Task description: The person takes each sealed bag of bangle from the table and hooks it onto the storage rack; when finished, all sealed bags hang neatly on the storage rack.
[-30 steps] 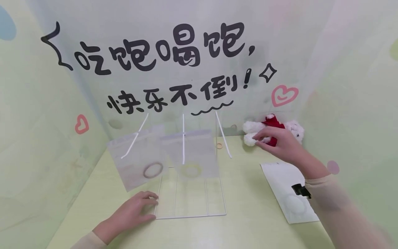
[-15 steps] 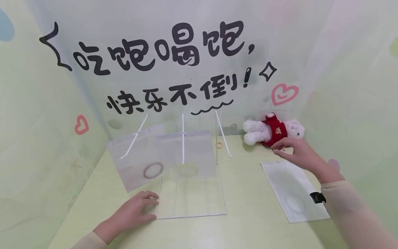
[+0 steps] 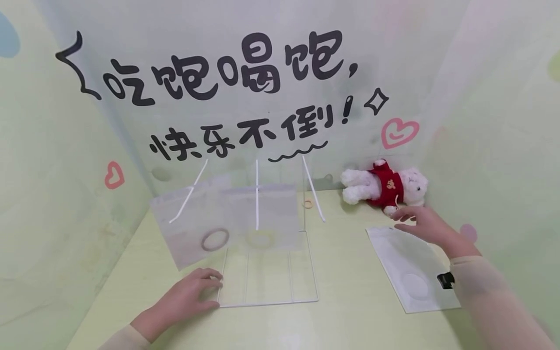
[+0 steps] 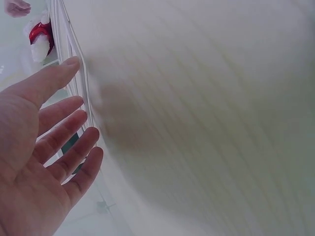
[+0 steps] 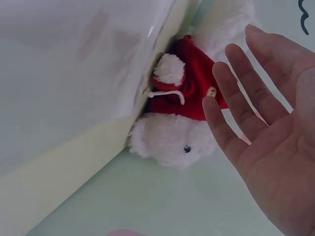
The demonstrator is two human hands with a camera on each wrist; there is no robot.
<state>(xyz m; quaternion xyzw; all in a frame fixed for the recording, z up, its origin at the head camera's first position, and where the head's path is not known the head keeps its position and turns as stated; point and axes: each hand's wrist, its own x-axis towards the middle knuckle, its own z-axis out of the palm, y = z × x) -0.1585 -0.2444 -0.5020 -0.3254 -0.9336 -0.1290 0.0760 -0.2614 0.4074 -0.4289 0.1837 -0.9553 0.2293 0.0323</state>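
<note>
Beside the left side of a white wire rack (image 3: 269,305), my left hand (image 3: 183,294) rests its fingertips at the base frame, fingers loosely extended. Two translucent bags hang from the rack's prongs. The left bag (image 3: 185,223) is tilted and holds a brownish ring (image 3: 215,239); the middle bag (image 3: 282,209) shows a pale yellow ring. My right hand (image 3: 426,231) hovers with relaxed fingers and holds nothing. Below it lies a flat white bag (image 3: 389,257) with a round shape inside. Just beyond its fingers is a white plush bear (image 5: 167,135) in a red top.
The rack's right prong (image 3: 314,189) carries no bag. A small orange ring (image 3: 308,204) shows behind the rack. A printed cloth backdrop (image 3: 262,141) with black characters closes off the back, and pale cloth walls (image 3: 57,194) stand on both sides of the light wooden table (image 3: 350,301).
My right hand has moved right and downward, from in front of the bear to over the flat bag. The middle bag has swung slightly left. My left hand stays in place.
</note>
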